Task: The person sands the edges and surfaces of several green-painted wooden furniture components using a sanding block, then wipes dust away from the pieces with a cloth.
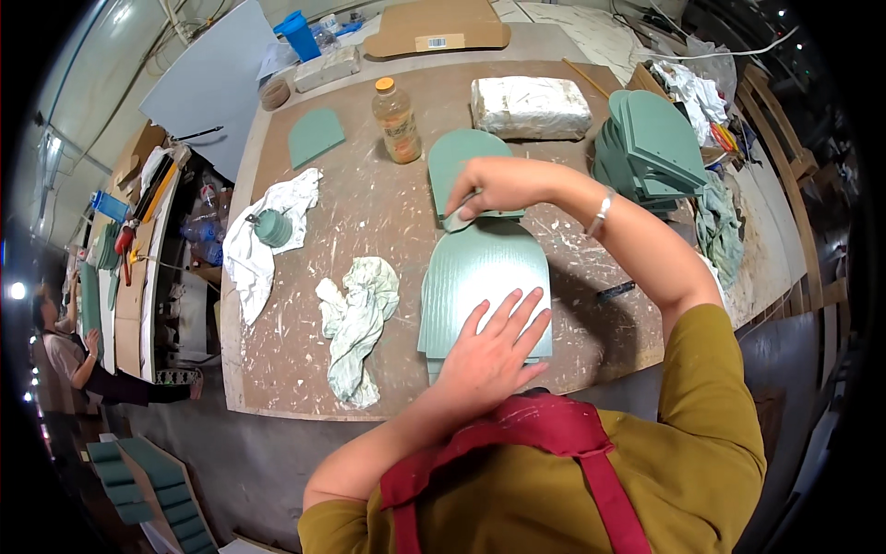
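My left hand (pixel 489 355) lies flat with fingers spread on the top one of a stack of green arch-topped panels (pixel 487 263), close to my body. Its surface shines and looks ribbed. My right hand (pixel 494 189) is closed on a small greenish pad (pixel 457 222), pinched at the gap between that stack and another green arched panel (pixel 461 148) just beyond it. The pad's exact kind cannot be made out. My right forearm and hand cover part of the farther panel.
A bottle with an orange cap (pixel 399 120), a wrapped white block (pixel 531 108) and a tall stack of green panels (pixel 651 148) stand farther back. Crumpled cloths (pixel 360 323) lie to the left, one beneath a small green jar (pixel 272 228). Another person (pixel 69 346) is at far left.
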